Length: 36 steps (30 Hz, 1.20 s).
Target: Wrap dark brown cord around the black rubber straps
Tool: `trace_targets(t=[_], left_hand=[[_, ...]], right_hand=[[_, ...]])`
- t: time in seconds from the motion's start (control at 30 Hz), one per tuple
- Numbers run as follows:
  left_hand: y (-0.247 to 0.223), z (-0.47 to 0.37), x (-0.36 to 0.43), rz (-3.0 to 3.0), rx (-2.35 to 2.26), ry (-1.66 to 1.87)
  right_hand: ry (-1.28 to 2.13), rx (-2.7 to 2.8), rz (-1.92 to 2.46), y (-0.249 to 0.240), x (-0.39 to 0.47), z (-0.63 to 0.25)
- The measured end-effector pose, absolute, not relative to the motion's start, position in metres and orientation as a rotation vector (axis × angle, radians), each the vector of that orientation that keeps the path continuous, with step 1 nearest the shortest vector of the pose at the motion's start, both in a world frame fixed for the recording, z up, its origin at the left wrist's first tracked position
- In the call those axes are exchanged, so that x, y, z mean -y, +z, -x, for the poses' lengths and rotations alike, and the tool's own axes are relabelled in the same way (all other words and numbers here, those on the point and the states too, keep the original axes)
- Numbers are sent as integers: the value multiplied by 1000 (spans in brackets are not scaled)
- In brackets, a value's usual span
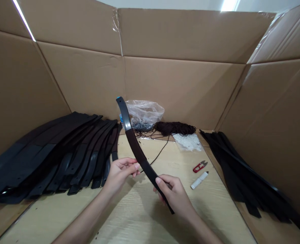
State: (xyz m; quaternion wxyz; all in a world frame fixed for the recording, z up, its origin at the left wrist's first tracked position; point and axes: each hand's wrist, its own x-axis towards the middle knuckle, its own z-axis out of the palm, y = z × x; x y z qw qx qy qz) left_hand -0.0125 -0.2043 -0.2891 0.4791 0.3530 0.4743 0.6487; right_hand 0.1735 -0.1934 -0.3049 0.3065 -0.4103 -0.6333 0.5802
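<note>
A curved black strip (150, 172) stands at a slant in front of me, its middle section wrapped in dark brown cord. My right hand (172, 190) is closed around its lower part, thumb on top. Beside the lower end of the wrapping, my left hand (124, 169) is pinched on a thin dark cord (162, 149). This cord passes behind the strip and runs back to a tangled bundle of brown cord (176, 128). The strip's upper end is bare, with a small hole and a bit of blue at the tip.
Many wrapped strips (71, 149) are piled on the left, and bare black strips (236, 169) on the right. Red thread snips (200, 166) and a white marker-like piece (199, 180) lie right of my hands. Clear bags (150, 110) stand behind; cardboard walls (183, 84) enclose the table.
</note>
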Motion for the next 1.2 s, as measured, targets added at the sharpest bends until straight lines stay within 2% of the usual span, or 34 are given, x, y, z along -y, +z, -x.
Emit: trace_targets(t=[0.2,0.4,0.5,0.6,0.77,0.87,0.97,1.2], left_hand=[[-285,12,205,-882,-1094,1558],[-286,14,205,-924,-924,1457],[-287,15,206,-911,-903,1464],[-287,14,205,-888,-951,1502],[-288,11,204,-859,-1069,1539],[-291,10,204,-855,-1096,1547],[-292,10,205,-822,-1101,1559],[-288,9,205,-752,-1056,1594]], right_hand=[[1784,1546,958,-304,197,-173],[2174,1202,765,-310,201,-174],[2217,1214,770,-312,202,-173],[1982,1442,832,-310,201,-170],[962,1905,906,-306,200,-170],[582,2047,811,-309,199,-173],[524,2078,781,-311,198,-175],[830,1993,892,-310,198,-172]])
